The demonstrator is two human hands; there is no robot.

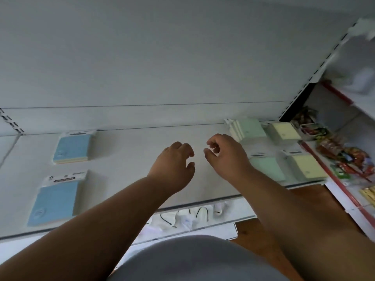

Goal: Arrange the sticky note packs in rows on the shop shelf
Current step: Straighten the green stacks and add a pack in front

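Green pack beside right fingers, perhaps.

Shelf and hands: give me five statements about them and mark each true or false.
1. Two blue packs lie at the left of the shelf. True.
2. The left hand grips a blue pack. False: it holds nothing, its fingers loosely curled above bare shelf.
3. Green packs and yellow packs lie at the right. True.
4. The right hand holds a yellow pack. False: it holds nothing.
5. The middle of the shelf, under the hands, is filled with packs. False: no packs lie there.
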